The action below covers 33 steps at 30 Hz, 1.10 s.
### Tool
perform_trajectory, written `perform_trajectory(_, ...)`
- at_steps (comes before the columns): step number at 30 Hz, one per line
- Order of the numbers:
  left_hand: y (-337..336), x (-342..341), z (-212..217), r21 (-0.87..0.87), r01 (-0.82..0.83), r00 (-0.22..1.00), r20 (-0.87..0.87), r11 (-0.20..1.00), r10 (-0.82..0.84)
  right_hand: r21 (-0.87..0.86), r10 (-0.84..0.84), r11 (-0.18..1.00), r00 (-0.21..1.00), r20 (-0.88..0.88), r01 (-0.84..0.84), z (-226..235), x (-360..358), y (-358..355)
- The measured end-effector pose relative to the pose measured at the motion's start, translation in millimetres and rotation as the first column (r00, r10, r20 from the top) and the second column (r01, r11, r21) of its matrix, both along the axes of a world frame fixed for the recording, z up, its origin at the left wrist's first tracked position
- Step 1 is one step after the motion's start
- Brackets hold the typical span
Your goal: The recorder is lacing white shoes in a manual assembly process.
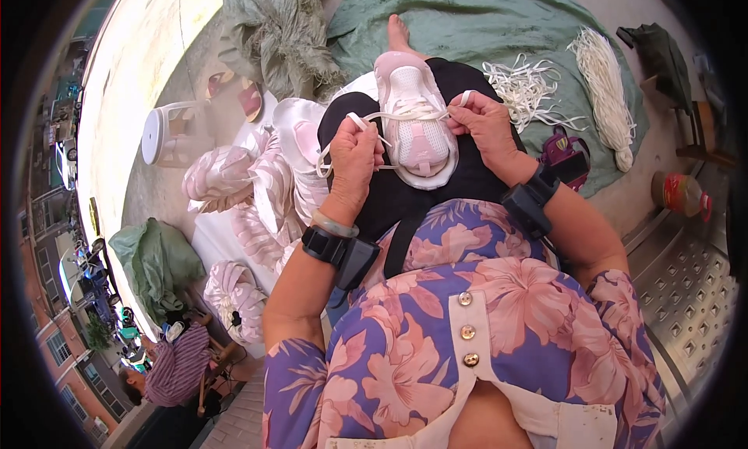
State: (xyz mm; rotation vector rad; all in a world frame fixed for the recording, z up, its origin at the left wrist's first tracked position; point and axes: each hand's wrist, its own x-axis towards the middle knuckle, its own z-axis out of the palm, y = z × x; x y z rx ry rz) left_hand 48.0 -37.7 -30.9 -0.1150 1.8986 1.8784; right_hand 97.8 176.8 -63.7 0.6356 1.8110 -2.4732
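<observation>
A pink and white sneaker (421,141) lies across my lap on black trousers, its tongue end nearest me. A white shoelace (421,110) is threaded through it, and its ends run out to both sides. My left hand (356,159), beside the shoe, is closed with the lace pinched at the fingertips; a loop hangs next to it. On the shoe's other side my right hand (485,123) pinches the lace close to the eyelets, with a short bend sticking up above the fingers.
At left lie several pink and white shoe pieces (257,169) near a white stool (167,133). Loose white laces (526,87) and a lace bundle (604,95) rest on a green sheet (467,13). A purple pouch (562,157) and an oil jug (678,193) stand at right.
</observation>
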Motion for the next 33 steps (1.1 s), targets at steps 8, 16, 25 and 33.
perform_trajectory(8, 1.5, 0.3, -3.0, -0.008, -0.009, 0.999, 0.031, 1.000, 0.009, 0.133, -0.068, 0.988, 0.995, -0.079, 0.078, -5.8, -1.6, -6.2)
perform_trajectory(16, 1.7, -0.5, -3.7, 0.005, 0.002, 1.000, 0.000, 1.000, -0.002, 0.183, -0.073, 0.979, 0.993, -0.098, 0.090, -9.1, -6.2, -7.6)
perform_trajectory(25, 9.3, -0.8, -7.2, 0.040, -0.085, 0.996, -0.037, 0.996, 0.087, 0.772, 0.241, 0.628, 0.921, -0.308, 0.094, -2.3, -5.9, -9.1)
perform_trajectory(33, 13.5, -4.4, -10.9, 0.001, -0.090, 0.994, -0.059, 0.996, 0.090, 0.673, 0.191, 0.736, 0.976, -0.107, -0.071, 1.1, -0.7, -4.6)
